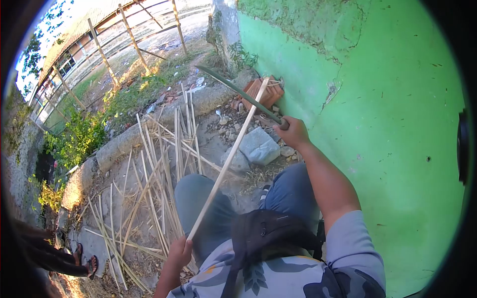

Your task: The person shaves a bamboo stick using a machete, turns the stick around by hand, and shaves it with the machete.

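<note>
Patterned grey-and-white short-sleeved cloth (278, 275) fills the bottom centre of the frame, with a black fabric bag (263, 229) strapped across it and two knees in blue denim trousers (201, 196) just above. At the lower centre-left, the left hand (180, 253) is closed on the near end of a long, pale, narrow wooden strip (223, 165). That strip runs diagonally up to the upper centre, its far end in front of a stack of reddish-brown tiles or bricks (269, 93).

Right of centre, the right hand (292, 133) is wrapped round the handle of a long, dark grey-green blade (231, 88), which points to the upper left. Blade and strip cross near the strip's far end — whether they touch, I cannot tell.

Below the crossing sits a pale, squarish stone block (260, 145). Loose pale strips (149, 184) lie in a criss-cross heap on the ground, left of centre. Bright green plaster (392, 149) covers the right side; another person's sandalled feet (92, 267) show at lower left.
</note>
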`<state>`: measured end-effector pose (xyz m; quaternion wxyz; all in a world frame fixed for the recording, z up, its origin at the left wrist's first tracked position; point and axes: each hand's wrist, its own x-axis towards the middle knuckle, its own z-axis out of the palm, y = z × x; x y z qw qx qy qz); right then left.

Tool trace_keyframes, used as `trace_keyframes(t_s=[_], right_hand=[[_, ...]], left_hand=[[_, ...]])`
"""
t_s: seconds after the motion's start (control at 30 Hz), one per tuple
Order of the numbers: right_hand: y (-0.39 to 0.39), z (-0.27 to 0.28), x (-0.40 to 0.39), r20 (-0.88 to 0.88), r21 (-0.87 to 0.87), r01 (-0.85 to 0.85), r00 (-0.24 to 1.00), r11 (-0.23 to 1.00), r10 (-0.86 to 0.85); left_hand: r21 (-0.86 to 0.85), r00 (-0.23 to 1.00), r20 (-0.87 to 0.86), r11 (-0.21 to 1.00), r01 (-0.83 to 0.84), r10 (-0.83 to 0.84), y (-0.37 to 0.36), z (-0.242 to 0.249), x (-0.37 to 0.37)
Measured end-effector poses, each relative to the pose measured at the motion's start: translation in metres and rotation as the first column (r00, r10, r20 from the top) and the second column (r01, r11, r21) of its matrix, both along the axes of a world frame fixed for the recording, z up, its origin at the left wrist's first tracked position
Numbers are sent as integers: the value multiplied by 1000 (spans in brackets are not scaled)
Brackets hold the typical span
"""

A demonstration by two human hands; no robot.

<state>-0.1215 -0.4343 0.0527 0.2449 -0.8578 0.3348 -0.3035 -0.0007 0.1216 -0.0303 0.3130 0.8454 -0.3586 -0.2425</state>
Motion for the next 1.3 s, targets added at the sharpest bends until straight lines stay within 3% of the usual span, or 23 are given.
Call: trace_keyframes(t_s=[0.03, 0.23, 0.37, 0.47, 0.53, 0.6, 0.67, 0.77, 0.9, 1.0, 1.2, 1.3], right_hand=[[-3, -7, 8, 27, 2, -17, 999, 1000, 17], [-21, -52, 40, 173, -46, -87, 980, 995, 93], [-23, -74, 27, 136, -16, -129, 982, 992, 130], [-25, -61, 13, 59, -29, -160, 985, 987, 162], [-22, -59, 5, 26, -31, -200, 979, 979, 201], [-25, -59, 3, 20, -138, -236, 970, 962, 241], [-28, -57, 0, 42, -245, -282, 953, 928, 301], [-39, -59, -8, -18, -171, -167, 986, 971, 166], [-52, -64, -13, -118, 133, 175, 980, 975, -160], [-54, -69, -16, -145, 63, 167, 977, 984, -157], [-48, -61, -8, -218, -251, -120, 974, 961, 65], [-48, -65, -3, -161, -8, 151, 976, 989, -150]], left_hand=[[78, 998, 68, 997, 9, -15, 5, -9, 1], [56, 994, 40, 993, -107, 105, 0, 0, -10], [216, 983, 157, 968, -131, 98, -4, 2, -17], [153, 978, 70, 967, -203, 195, -3, -12, -14], [132, 990, 20, 981, -144, 142, -7, -7, -9], [103, 997, -24, 992, -72, 75, 7, -23, 6], [227, 997, -68, 974, -18, 34, -8, 6, 6], [330, 992, -122, 944, 10, 32, -16, 21, 13], [429, 992, -115, 903, 1, 53, -20, 28, 14], [394, 985, -129, 917, -56, 116, -21, 27, 15], [392, 990, -65, 915, -93, 129, -21, 27, 10], [430, 989, -48, 896, -109, 143, -27, 38, 4]])
